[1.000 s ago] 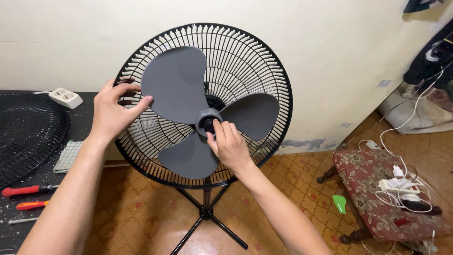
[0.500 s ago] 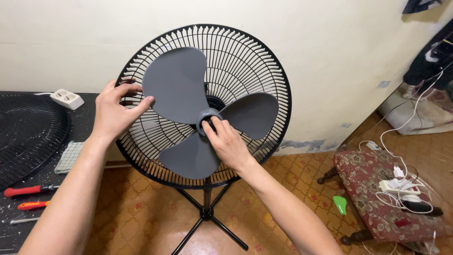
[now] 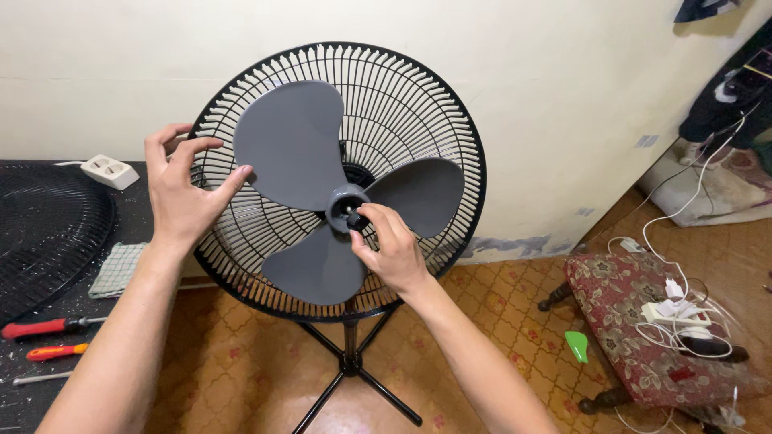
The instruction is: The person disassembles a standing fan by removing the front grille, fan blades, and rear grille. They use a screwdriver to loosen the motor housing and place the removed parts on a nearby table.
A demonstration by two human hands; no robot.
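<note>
Grey plastic marks the work: the right hand (image 3: 392, 249) pinches the small black blade nut (image 3: 355, 217) at the hub (image 3: 344, 205) of the grey fan blade (image 3: 322, 185), apparently turning it; next, another twist seems needed. Left of the hub, the left hand (image 3: 178, 189), fingers spread, steadies the upper blade's edge before the black rear guard (image 3: 434, 96).

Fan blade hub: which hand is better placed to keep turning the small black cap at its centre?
Probably the right hand: its fingertips pinch the black cap on the hub. The left hand is off at the upper blade, thumb on its edge, steadying it.
</note>
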